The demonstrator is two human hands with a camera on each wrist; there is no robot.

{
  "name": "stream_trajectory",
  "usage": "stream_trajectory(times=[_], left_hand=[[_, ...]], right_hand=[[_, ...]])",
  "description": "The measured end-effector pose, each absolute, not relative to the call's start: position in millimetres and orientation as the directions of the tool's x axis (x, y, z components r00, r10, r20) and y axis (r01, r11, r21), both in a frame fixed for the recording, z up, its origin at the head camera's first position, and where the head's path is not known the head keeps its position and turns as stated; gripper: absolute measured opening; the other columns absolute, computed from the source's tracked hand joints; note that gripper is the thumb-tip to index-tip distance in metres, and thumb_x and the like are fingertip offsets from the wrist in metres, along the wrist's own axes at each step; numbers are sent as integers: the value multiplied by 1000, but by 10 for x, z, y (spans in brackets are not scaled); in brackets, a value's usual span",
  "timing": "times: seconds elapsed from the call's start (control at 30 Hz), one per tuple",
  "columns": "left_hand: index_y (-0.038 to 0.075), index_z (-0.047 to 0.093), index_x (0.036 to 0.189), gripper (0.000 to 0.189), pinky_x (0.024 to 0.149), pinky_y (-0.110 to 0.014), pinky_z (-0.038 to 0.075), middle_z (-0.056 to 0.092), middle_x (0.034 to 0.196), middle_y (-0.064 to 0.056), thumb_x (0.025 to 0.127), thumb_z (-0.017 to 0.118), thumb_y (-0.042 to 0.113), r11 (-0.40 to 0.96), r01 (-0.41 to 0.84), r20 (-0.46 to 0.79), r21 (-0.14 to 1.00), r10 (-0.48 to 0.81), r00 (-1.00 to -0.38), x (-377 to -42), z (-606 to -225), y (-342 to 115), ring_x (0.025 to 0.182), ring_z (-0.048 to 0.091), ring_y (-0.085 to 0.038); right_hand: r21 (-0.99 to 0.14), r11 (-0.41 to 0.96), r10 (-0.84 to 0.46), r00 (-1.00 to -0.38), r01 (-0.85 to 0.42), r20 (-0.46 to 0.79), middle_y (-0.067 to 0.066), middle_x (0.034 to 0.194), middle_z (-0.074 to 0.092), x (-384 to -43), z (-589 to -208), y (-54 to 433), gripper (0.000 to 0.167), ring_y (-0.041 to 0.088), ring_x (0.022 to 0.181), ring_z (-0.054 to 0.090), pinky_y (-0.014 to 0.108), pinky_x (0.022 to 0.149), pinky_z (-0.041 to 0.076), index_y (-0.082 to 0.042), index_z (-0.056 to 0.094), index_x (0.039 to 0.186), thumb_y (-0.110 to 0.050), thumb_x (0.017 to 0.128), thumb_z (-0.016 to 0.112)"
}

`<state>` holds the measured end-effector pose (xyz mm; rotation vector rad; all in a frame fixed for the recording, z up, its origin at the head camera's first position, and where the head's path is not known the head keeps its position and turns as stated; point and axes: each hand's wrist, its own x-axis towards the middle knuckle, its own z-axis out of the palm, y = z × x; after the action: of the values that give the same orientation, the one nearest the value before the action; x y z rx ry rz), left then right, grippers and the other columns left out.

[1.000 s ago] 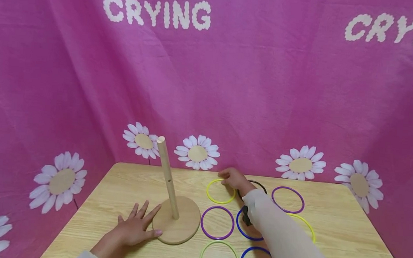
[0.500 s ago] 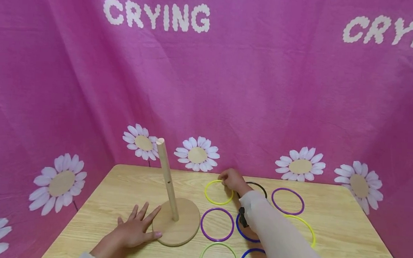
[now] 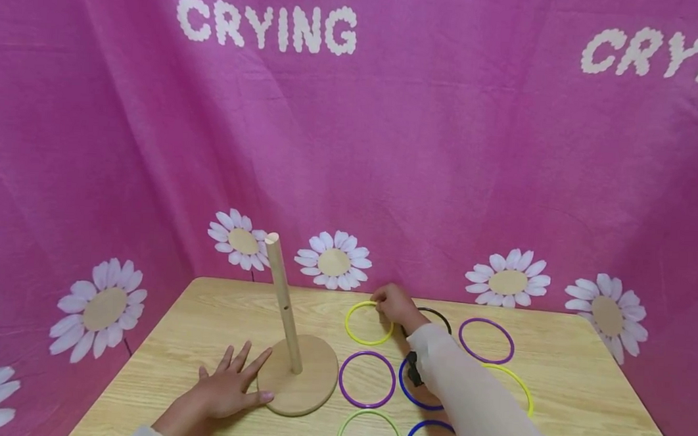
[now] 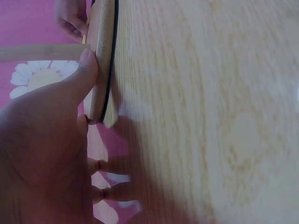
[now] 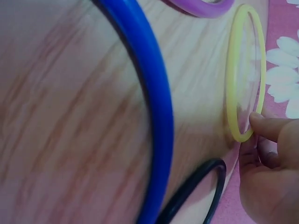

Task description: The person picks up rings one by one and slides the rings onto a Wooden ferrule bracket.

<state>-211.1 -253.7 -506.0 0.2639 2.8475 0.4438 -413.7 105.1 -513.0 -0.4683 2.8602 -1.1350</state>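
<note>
Below centre in the head view, the right hand [image 3: 396, 304] pinches a thin yellow plastic-looking ring [image 5: 231, 74], seemingly the pick-up step; the next move likely calls for a steady lift. At lower left, the left hand [image 3: 224, 389] lies spread, its thumb touching a round, pale wooden base [image 3: 317, 381].

Wooden pole [image 4: 42, 52] cropped in left-wrist view
</note>
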Motion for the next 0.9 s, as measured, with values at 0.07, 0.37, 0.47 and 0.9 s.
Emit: stream_trajectory(times=[0.07,0.37,0.47,0.9], left_hand=[[33,27,164,89,96,-94,7,14,171,-21,91,55,76,938,141,-215,317,216,-953,-2112,-5061,-2535,153,9,-57],[31,27,164,90,96,-93,10,14,171,-22,92,54,76,942,146,-217,300,217,-952,-2109,-5062,-2525,153,10,-57],[32,26,165,90,96,-93,9,14,171,-21,91,54,77,943,142,-218,301,213,-953,-2103,-5065,-2534,153,10,-56],[33,25,165,90,96,-94,6,13,171,-21,91,55,76,938,135,-216,320,211,-953,-2113,-5062,-2535,153,8,-56]], right_hand=[[-683,676,-293,-951,-277,95,16,98,75,-4137,-5115,1067,22,28,97,67,42,90,56,5,78,102,14,85,68],[-723,617,-333,-936,-309,116,20,95,75,-4138,-5013,1112,23,19,84,61,28,73,53,9,77,98,17,79,66],[-704,620,-365,-922,-347,133,22,96,76,-4122,-4952,1100,23,21,85,65,29,75,54,11,77,99,16,80,65],[-593,604,-495,-834,-533,245,22,97,77,-4011,-4546,1008,18,35,95,74,42,83,60,10,77,99,13,87,63]])
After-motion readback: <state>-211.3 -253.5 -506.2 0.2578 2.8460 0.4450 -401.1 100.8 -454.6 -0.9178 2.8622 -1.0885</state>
